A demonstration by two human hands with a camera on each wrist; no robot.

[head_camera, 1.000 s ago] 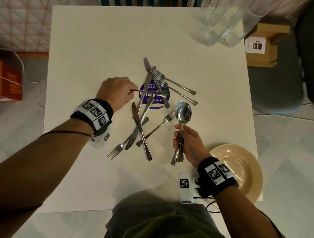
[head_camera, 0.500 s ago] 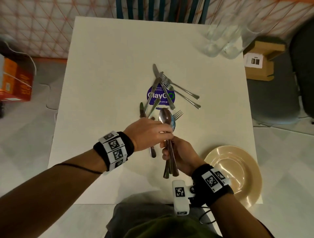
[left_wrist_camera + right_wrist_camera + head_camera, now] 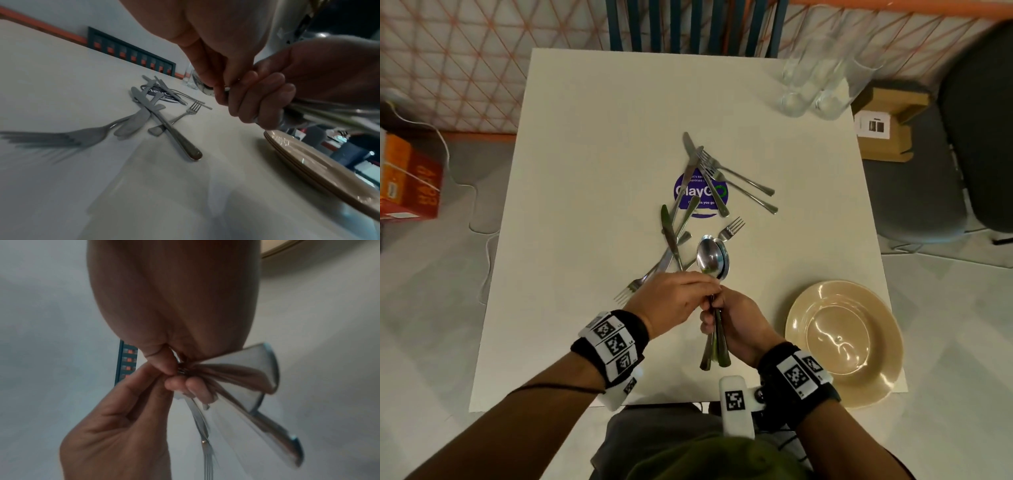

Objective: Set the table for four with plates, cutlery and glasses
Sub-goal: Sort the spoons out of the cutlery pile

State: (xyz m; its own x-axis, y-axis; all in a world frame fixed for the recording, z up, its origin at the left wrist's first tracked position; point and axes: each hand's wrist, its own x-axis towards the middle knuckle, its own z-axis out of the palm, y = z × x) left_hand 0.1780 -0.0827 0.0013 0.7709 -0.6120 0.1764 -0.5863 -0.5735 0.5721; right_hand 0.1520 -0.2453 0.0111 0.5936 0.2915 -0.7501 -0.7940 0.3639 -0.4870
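A bunch of spoons stands bowls-up over the near middle of the white table. My right hand grips their handles. My left hand pinches the necks just under the bowls; in the right wrist view its fingers meet the right thumb there. Loose knives and forks lie crossed in the table's centre, on and around a purple sticker. A stack of beige plates sits at the near right, its rim beside the hands. Clear glasses stand at the far right corner.
A fork lies just beyond the spoon bowls and another fork under my left hand. A chair back stands at the far edge. A cardboard box and a grey chair are off to the right.
My left hand left the cutlery pile and came across to the right hand. Both hands now hold the spoon bunch together, a little nearer to me.
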